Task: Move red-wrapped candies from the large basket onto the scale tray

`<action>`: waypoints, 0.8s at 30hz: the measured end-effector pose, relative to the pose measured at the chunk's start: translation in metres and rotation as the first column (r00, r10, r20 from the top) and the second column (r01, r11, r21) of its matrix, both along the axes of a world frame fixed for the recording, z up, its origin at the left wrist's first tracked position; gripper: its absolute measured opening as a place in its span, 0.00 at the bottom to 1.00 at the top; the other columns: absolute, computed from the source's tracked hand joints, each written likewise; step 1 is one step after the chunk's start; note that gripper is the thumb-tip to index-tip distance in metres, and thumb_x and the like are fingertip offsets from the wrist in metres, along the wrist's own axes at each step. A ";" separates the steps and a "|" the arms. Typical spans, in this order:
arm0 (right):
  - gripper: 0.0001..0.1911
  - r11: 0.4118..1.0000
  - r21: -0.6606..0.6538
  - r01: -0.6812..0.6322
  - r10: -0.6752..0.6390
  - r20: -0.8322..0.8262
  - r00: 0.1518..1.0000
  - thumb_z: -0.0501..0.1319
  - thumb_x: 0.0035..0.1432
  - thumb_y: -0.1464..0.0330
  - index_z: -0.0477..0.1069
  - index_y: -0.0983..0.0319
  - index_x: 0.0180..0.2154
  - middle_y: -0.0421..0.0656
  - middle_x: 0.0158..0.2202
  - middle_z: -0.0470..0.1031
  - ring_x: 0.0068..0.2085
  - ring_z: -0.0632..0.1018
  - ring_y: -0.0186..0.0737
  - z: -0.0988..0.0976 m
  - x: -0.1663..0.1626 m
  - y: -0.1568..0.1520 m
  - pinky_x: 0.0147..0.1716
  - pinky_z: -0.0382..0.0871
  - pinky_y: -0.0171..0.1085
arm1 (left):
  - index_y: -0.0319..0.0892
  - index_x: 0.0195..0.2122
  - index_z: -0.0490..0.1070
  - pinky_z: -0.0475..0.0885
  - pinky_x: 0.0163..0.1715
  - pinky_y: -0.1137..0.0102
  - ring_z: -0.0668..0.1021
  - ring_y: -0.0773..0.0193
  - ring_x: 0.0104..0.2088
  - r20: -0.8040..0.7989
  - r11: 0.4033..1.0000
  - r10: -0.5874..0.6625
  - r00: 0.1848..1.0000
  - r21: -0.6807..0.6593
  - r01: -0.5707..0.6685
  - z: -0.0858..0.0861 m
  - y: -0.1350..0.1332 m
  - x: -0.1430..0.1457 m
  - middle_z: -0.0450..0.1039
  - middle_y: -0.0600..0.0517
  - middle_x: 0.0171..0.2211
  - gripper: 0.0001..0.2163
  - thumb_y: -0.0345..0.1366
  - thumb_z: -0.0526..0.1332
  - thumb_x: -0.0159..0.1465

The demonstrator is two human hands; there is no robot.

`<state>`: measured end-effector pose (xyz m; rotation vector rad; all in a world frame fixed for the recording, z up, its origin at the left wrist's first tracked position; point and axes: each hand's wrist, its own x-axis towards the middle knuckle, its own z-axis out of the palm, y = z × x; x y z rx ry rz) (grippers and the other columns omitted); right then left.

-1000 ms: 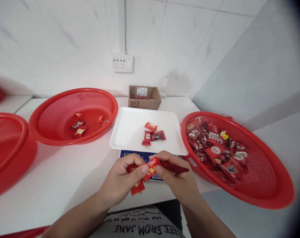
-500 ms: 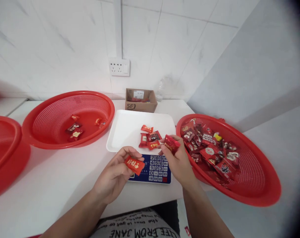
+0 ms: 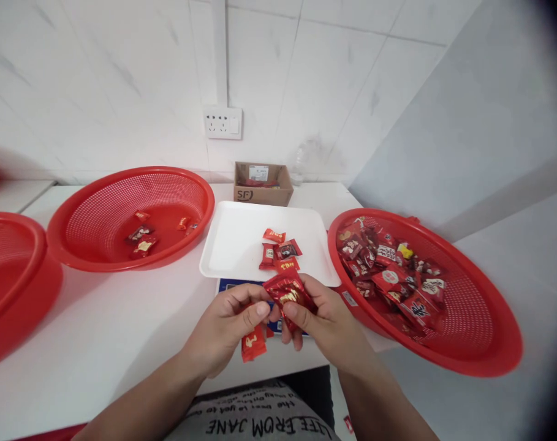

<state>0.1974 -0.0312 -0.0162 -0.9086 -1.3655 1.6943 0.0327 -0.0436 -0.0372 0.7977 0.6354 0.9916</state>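
Note:
My left hand [image 3: 232,324] is closed around an orange-red wrapped candy [image 3: 253,344], which pokes out below its fingers. Beside it, my right hand [image 3: 322,321] pinches a larger dark-red candy packet [image 3: 290,294] with gold print, and the left fingertips come up close to that packet's edge; whether they touch is unclear. Both hands are over the blue keypad of a scale [image 3: 227,285], hiding most of it. On the scale's white tray [image 3: 232,239], just beyond the hands, lie several small wrapped candies [image 3: 287,248] in red and dark wrappers.
To the right, a tilted red basket [image 3: 485,324] holds a heap of candy packets. On the left stands a red basket [image 3: 89,220] with several candies, beside another red basket [image 3: 21,294]. Behind the tray are a cardboard box [image 3: 264,196] and a wall socket [image 3: 223,122].
My hands have come together in front of the tray. The right hand brought its dark-red packet toward the left, and the orange-red candy in the left hand now points downward.

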 end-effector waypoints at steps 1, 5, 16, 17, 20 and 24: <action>0.10 1.000 -0.002 -0.006 0.006 0.011 1.000 0.62 0.57 0.61 0.68 0.61 0.37 0.36 0.25 0.73 0.21 0.73 0.27 0.000 -0.001 -0.001 0.17 0.65 0.25 | 0.39 0.29 0.71 0.71 0.33 0.68 0.75 0.67 0.27 0.007 0.999 -0.018 1.000 0.029 0.017 0.000 -0.001 0.000 0.72 0.53 0.28 0.09 0.39 0.64 0.60; 0.12 0.999 -0.038 -0.031 0.036 0.124 0.992 0.63 0.55 0.64 0.69 0.61 0.41 0.37 0.26 0.74 0.21 0.73 0.28 -0.002 -0.004 -0.004 0.16 0.64 0.26 | 0.39 0.30 0.70 0.71 0.30 0.66 0.76 0.64 0.25 0.004 0.998 -0.044 0.999 0.051 0.044 0.000 -0.002 -0.001 0.68 0.55 0.24 0.08 0.38 0.63 0.62; 0.17 0.774 0.623 0.113 -0.544 0.564 0.622 0.49 0.66 0.63 0.66 0.61 0.51 0.52 0.47 0.76 0.47 0.77 0.50 -0.029 0.022 0.023 0.45 0.72 0.51 | 0.41 0.38 0.71 0.69 0.26 0.77 0.72 0.72 0.26 -0.021 0.935 0.229 0.973 -0.275 -0.225 -0.003 0.009 -0.007 0.71 0.56 0.29 0.09 0.32 0.66 0.56; 0.18 0.749 0.657 0.092 -0.586 0.591 0.555 0.48 0.66 0.64 0.66 0.61 0.53 0.53 0.50 0.75 0.50 0.76 0.53 -0.033 0.026 0.029 0.48 0.70 0.54 | 0.41 0.38 0.71 0.70 0.28 0.76 0.73 0.71 0.28 0.012 0.930 0.244 0.970 -0.286 -0.230 -0.002 0.009 -0.008 0.72 0.54 0.32 0.09 0.29 0.65 0.55; 0.21 0.695 0.718 0.032 -0.661 0.621 0.422 0.50 0.64 0.63 0.66 0.63 0.56 0.56 0.54 0.72 0.56 0.71 0.59 -0.042 0.033 0.039 0.51 0.65 0.62 | 0.40 0.38 0.71 0.72 0.36 0.75 0.75 0.69 0.34 0.078 0.933 0.271 0.960 -0.266 -0.242 0.001 0.009 -0.010 0.73 0.53 0.36 0.14 0.22 0.63 0.50; 0.21 0.603 0.798 0.022 -0.668 0.489 0.561 0.55 0.63 0.60 0.66 0.60 0.55 0.53 0.57 0.70 0.61 0.66 0.56 -0.035 0.026 0.027 0.56 0.61 0.60 | 0.44 0.42 0.69 0.72 0.39 0.74 0.75 0.69 0.35 0.059 0.955 0.247 0.967 -0.185 -0.233 0.005 0.005 -0.008 0.73 0.54 0.37 0.15 0.23 0.65 0.55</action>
